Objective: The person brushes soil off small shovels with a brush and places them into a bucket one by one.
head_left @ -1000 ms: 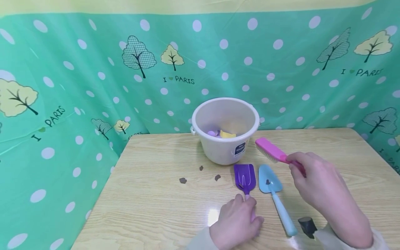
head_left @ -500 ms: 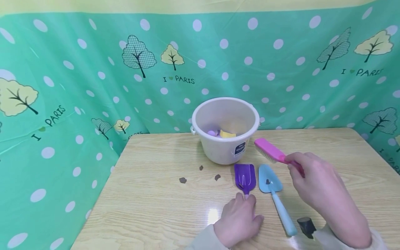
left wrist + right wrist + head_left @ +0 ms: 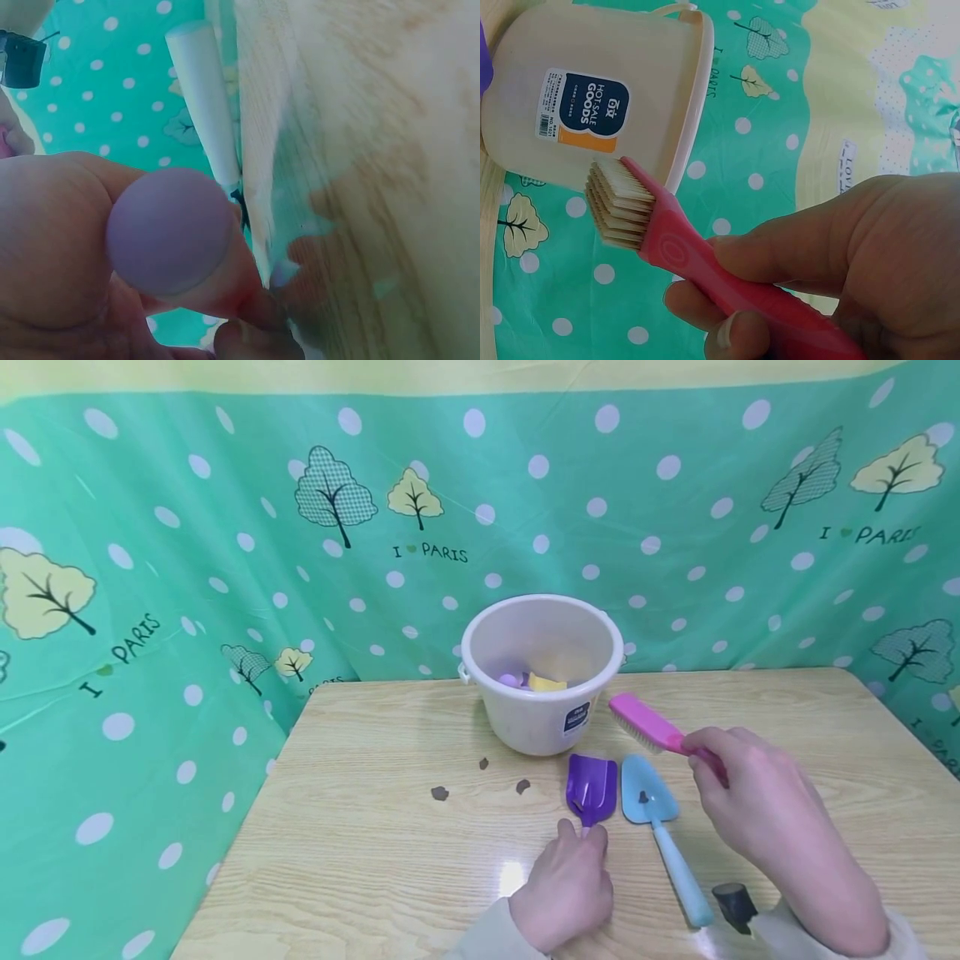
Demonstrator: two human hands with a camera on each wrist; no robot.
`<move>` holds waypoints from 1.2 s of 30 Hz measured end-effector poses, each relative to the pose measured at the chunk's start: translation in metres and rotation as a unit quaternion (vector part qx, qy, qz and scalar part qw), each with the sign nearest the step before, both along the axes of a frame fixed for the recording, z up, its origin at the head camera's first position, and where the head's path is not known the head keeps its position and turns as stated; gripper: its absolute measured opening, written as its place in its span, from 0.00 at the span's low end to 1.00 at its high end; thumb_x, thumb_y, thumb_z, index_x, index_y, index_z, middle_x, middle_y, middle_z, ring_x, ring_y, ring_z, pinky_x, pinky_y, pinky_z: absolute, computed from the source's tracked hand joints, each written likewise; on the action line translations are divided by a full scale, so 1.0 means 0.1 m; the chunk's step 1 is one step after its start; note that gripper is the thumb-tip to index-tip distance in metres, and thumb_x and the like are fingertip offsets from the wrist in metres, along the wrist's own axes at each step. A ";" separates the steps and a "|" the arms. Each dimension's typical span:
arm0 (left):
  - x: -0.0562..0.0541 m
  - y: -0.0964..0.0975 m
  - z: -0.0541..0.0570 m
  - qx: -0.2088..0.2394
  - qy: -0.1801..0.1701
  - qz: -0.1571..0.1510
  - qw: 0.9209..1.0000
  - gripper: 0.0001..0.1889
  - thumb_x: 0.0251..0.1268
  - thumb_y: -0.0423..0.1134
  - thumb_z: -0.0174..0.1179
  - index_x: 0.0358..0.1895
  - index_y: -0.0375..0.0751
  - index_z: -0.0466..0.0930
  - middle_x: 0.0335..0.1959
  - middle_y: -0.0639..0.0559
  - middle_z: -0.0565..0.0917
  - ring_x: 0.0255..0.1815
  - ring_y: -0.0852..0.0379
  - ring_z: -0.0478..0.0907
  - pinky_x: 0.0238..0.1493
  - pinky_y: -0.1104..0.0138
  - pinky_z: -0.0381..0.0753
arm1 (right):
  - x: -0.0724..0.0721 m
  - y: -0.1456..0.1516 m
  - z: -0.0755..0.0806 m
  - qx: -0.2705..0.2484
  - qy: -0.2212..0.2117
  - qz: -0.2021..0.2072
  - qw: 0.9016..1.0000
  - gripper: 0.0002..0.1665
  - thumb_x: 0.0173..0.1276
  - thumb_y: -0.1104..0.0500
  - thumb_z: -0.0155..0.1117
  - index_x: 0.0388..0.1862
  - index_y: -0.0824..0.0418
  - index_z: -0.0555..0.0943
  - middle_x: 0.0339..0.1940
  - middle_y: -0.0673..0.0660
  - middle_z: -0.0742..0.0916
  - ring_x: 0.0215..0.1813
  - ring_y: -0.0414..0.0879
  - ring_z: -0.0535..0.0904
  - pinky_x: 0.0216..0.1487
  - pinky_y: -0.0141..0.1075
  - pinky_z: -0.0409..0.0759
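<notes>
My left hand (image 3: 566, 889) grips the handle of a small purple shovel (image 3: 598, 777), low over the table. The handle's rounded lilac end (image 3: 171, 231) pokes out of the fist in the left wrist view. A dark fleck lies on the shovel's blade, which points toward the bucket. Higher up, my right hand (image 3: 765, 802) holds a pink brush (image 3: 647, 720) by its handle. Its pale bristles (image 3: 619, 201) face left in the right wrist view. Between the hands, a light-blue trowel (image 3: 681, 870) lies on the table with a dark bit (image 3: 642, 797) on its blade.
A white bucket (image 3: 525, 722) stands behind the shovel, with purple and yellow items inside. Dark flakes (image 3: 439, 793) lie left of the shovel on the wooden table (image 3: 360, 860). A black object (image 3: 735, 906) is by the right sleeve. A green dotted cloth (image 3: 225, 510) hangs behind.
My left hand has shifted slightly left and rolled, its thumb now tucked from view. The shovel's blade has turned and tilted a little to the right. The brush has moved only slightly left.
</notes>
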State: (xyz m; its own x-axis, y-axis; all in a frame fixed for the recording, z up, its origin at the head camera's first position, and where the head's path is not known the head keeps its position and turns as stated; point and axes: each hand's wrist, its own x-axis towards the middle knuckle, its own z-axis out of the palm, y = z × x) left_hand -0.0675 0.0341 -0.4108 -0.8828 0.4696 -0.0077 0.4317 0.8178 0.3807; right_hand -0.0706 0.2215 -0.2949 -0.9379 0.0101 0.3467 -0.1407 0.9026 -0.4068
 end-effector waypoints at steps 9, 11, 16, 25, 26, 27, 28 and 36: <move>-0.01 0.00 0.01 0.009 -0.021 0.029 0.999 0.07 0.52 0.32 0.58 0.33 0.47 0.73 0.29 0.51 0.67 0.18 0.60 0.63 0.15 0.69 0.63 | 0.01 0.00 0.00 0.001 0.002 0.002 1.000 0.12 0.60 0.69 0.61 0.42 0.62 0.83 0.26 0.54 0.79 0.22 0.45 0.66 0.17 0.33 0.62; -0.01 -0.01 0.02 0.013 -0.030 0.037 0.999 0.07 0.52 0.32 0.57 0.33 0.48 0.73 0.29 0.51 0.67 0.19 0.60 0.63 0.16 0.68 0.63 | 0.01 0.00 0.00 0.000 0.002 0.003 1.000 0.12 0.60 0.69 0.61 0.43 0.62 0.83 0.27 0.54 0.80 0.22 0.45 0.66 0.17 0.33 0.62; -0.02 -0.04 0.04 0.021 -0.041 0.043 0.998 0.08 0.52 0.33 0.58 0.34 0.49 0.73 0.31 0.52 0.66 0.20 0.60 0.64 0.17 0.68 0.64 | 0.02 0.00 0.00 -0.001 0.001 0.007 1.000 0.12 0.60 0.69 0.61 0.43 0.62 0.83 0.26 0.53 0.79 0.21 0.45 0.65 0.17 0.33 0.61; -0.03 -0.13 0.14 0.043 -0.058 0.035 0.997 0.06 0.54 0.35 0.58 0.31 0.51 0.71 0.29 0.54 0.66 0.19 0.60 0.63 0.19 0.68 0.63 | 0.03 -0.02 -0.02 0.008 0.011 0.012 1.000 0.12 0.60 0.69 0.60 0.42 0.61 0.83 0.22 0.51 0.75 0.21 0.44 0.64 0.17 0.33 0.60; -0.03 -0.14 0.15 0.045 -0.060 0.036 0.997 0.06 0.54 0.35 0.58 0.31 0.51 0.71 0.29 0.54 0.66 0.19 0.60 0.63 0.19 0.68 0.63 | 0.03 -0.02 -0.02 0.009 0.012 0.014 1.000 0.12 0.60 0.69 0.60 0.42 0.61 0.83 0.22 0.50 0.74 0.21 0.44 0.63 0.17 0.33 0.59; -0.03 -0.16 0.16 0.047 -0.062 0.036 0.996 0.06 0.55 0.35 0.57 0.30 0.52 0.71 0.29 0.54 0.66 0.19 0.60 0.63 0.19 0.68 0.63 | 0.03 -0.03 -0.02 0.010 0.013 0.015 1.000 0.12 0.60 0.69 0.60 0.42 0.61 0.83 0.22 0.50 0.74 0.21 0.43 0.63 0.17 0.33 0.59; -0.03 -0.17 0.17 0.049 -0.063 0.037 0.996 0.06 0.55 0.35 0.57 0.30 0.51 0.71 0.28 0.54 0.66 0.20 0.59 0.64 0.19 0.68 0.63 | 0.03 -0.03 -0.02 0.010 0.014 0.016 1.000 0.12 0.60 0.69 0.61 0.42 0.60 0.83 0.21 0.50 0.73 0.21 0.43 0.63 0.17 0.32 0.59; -0.02 -0.36 0.26 0.065 -0.053 0.021 0.996 0.06 0.52 0.32 0.56 0.32 0.49 0.75 0.28 0.55 0.67 0.22 0.60 0.64 0.21 0.69 0.63 | 0.04 -0.09 -0.01 0.011 -0.011 0.025 1.000 0.12 0.59 0.69 0.61 0.40 0.59 0.84 0.23 0.51 0.76 0.21 0.43 0.65 0.17 0.33 0.61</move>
State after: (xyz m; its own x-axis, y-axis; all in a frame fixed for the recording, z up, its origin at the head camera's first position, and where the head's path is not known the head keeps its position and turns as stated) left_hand -0.0695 -0.0023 -0.3849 -0.8995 0.4346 -0.0439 0.3489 0.7754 0.5263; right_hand -0.0670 0.2126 -0.2963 -0.9446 -0.0437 0.3252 -0.1761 0.9038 -0.3900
